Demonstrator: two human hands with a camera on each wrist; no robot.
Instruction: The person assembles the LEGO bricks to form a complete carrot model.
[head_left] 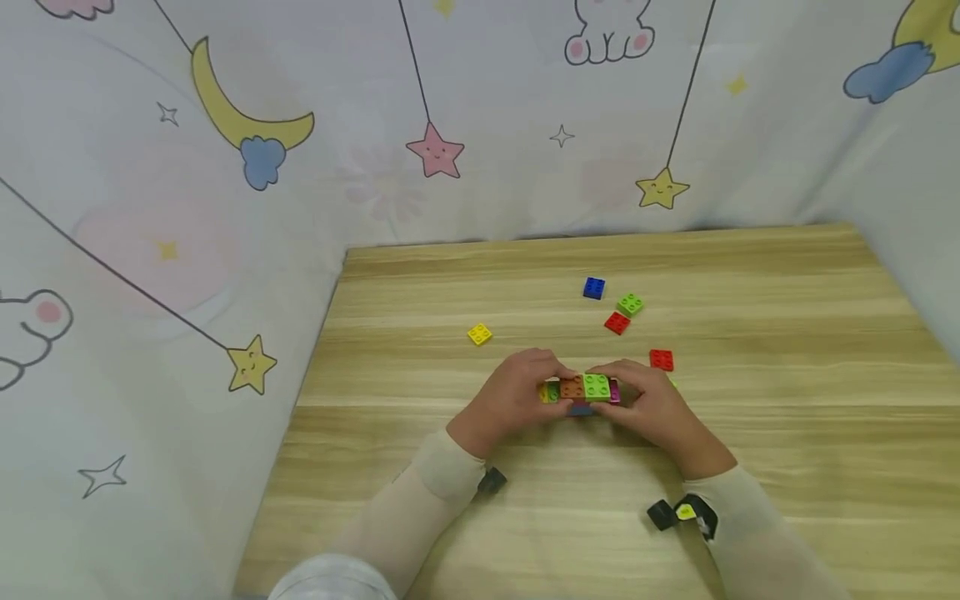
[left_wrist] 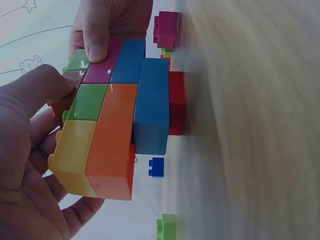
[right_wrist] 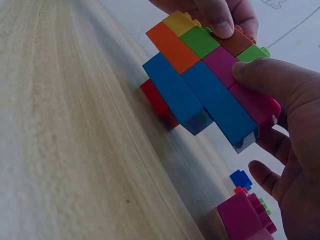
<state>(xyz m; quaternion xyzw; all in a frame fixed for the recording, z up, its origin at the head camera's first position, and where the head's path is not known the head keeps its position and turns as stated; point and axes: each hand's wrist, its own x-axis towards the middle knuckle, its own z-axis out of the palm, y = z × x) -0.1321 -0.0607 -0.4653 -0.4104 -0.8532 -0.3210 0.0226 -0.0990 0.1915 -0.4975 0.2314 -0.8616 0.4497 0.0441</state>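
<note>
Both hands hold one stack of toy building bricks (head_left: 596, 387) between them, near the middle of the table. My left hand (head_left: 517, 390) grips its left side, the thumb against a brown brick (right_wrist: 234, 43) at the top. On the other side, my right hand (head_left: 651, 407) pinches the stack with its thumb on a magenta brick (right_wrist: 255, 100). Below the brown and light green top come yellow, green and magenta bricks, then orange and blue ones. Lower still are a blue brick (left_wrist: 152, 107) and a red brick (left_wrist: 177, 102). Fingers behind the stack are partly hidden.
Loose bricks lie beyond the hands: yellow (head_left: 480, 334), dark blue (head_left: 594, 288), light green (head_left: 630, 304), and two red, one nearer (head_left: 662, 359). A magenta brick (right_wrist: 245, 215) stands near the right hand. Printed cloth (head_left: 495, 192) hangs behind the wooden table (head_left: 787, 350).
</note>
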